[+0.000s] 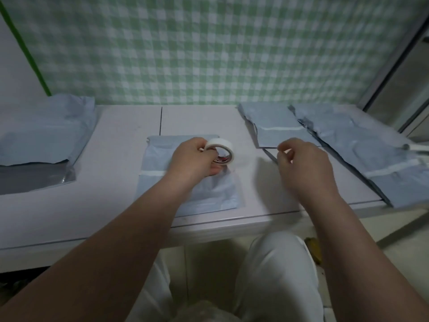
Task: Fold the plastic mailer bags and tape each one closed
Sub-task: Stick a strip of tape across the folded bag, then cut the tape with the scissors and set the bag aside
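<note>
Left fingers [214, 169] are curled through and around the masking tape roll [220, 151], thumb on its outer face, holding it just above the centre mailer bag [197, 194]. Right fingers [282, 148] are pinched narrow on what looks like a scrap of tape [288, 151], pale and small; the blur won't let me say more than that. The right hand [301, 166] hangs to the right of the centre bag, over bare counter [116, 159], and the left hand [195, 159] sits over the bag's middle.

The centre bag lies flat and folded, and a white tape strip [152, 174] already crosses it on the left side of the left hand. My call: this one is sealed or a strip short of it, with the torn piece probably headed for the same fold.

Right of the centre bag lie two more folded mailers, the nearer taped bag [274, 138] and the outer taped bag [362, 145], each showing a white band across it. Those look finished.

Left of the centre bag waits a loose pile of mailers [39, 135], puffy and unfolded, dark lining showing at the near end, no tape on it that I can see. So I'd judge the job past halfway on visible bags, and that pile is what remains.
</note>
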`<state>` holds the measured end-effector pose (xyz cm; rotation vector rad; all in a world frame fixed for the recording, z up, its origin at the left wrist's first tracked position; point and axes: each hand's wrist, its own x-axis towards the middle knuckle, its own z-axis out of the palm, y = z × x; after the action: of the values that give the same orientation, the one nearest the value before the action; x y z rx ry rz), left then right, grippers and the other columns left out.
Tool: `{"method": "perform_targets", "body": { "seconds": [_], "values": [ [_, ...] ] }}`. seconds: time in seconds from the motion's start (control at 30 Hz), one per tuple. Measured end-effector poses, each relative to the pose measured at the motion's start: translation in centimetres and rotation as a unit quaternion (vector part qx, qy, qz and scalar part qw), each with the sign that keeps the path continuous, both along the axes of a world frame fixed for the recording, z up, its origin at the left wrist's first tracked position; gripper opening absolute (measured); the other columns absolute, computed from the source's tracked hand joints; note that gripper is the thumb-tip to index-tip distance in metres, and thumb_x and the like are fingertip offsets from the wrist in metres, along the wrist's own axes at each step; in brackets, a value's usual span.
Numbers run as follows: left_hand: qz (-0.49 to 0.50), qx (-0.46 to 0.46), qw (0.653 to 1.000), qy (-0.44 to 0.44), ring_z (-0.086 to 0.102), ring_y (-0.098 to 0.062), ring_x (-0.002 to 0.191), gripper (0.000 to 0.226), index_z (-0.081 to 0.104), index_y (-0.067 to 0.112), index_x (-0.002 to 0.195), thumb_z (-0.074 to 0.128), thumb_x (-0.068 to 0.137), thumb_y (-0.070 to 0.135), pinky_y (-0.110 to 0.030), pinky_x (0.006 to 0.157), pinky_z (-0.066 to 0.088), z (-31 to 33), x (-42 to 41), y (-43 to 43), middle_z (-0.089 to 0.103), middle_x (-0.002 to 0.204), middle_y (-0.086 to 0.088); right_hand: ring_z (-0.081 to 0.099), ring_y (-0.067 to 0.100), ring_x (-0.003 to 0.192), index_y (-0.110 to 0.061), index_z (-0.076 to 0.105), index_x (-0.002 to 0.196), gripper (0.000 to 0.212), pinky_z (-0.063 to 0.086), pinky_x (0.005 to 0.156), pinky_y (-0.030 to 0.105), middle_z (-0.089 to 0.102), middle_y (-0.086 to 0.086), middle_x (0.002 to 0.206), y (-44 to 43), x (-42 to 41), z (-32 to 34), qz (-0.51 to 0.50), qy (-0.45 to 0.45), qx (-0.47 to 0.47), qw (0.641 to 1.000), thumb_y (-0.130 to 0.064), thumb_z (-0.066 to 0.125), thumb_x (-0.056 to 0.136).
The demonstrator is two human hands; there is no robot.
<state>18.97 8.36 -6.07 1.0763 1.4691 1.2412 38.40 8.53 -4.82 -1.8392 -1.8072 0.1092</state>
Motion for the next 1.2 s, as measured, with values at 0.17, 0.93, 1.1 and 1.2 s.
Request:
{"method": "perform_targets", "body": {
  "seconds": [0.17, 0.93, 1.1, 1.2],
  "values": [
    [0.022, -0.018, 0.997, -0.07, 0.067, -0.02, 0.074, 0.008, 0.061, 0.0, 0.089, 0.054, 0.089, 0.005, -0.027, 0.066, 0.059, -0.6, -0.4, 0.2, 0.064, 0.089, -0.015, 0.05, 0.029, 0.088, -0.014, 0.058, 0.104, 0.019, 0.036, 0.068, 0.031, 0.055, 0.008, 0.092, -0.5, 1.8, -0.5, -0.045, -0.16, -0.151, 0.975, -0.023, 0.049, 0.09],
    [0.032, 0.06, 0.99, 0.121, 0.068, -0.009, 0.063, 0.006, 0.067, 0.013, 0.09, 0.061, 0.087, 0.012, -0.042, 0.082, 0.056, -2.1, -1.5, -0.3, 0.07, 0.081, -0.001, 0.051, 0.012, 0.048, -0.009, 0.058, 0.088, 0.013, 0.039, 0.039, 0.015, 0.061, 0.008, 0.063, -4.2, -2.7, 0.7, 0.095, 0.562, -0.303, 0.763, -0.019, 0.065, 0.087],
    [0.032, 0.06, 0.99, 0.124, 0.069, -0.01, 0.066, 0.007, 0.067, 0.013, 0.09, 0.061, 0.086, 0.011, -0.044, 0.083, 0.056, -2.1, -1.6, -0.3, 0.071, 0.083, -0.001, 0.048, 0.01, 0.045, -0.015, 0.052, 0.073, 0.026, 0.033, 0.03, 0.012, 0.051, 0.004, 0.058, -4.7, -2.5, 1.4, 0.068, 0.665, -0.353, 0.655, -0.037, 0.06, 0.085],
    [0.032, 0.059, 0.99, 0.122, 0.069, -0.011, 0.067, 0.007, 0.067, 0.014, 0.088, 0.061, 0.086, 0.01, -0.044, 0.083, 0.056, -2.1, -1.5, -0.3, 0.07, 0.082, -0.001, 0.047, 0.01, 0.043, -0.014, 0.052, 0.081, 0.028, 0.032, 0.028, 0.012, 0.05, 0.005, 0.058, -5.1, -2.2, 1.9, 0.069, 0.68, -0.361, 0.635, -0.042, 0.059, 0.084]
  ]
}}
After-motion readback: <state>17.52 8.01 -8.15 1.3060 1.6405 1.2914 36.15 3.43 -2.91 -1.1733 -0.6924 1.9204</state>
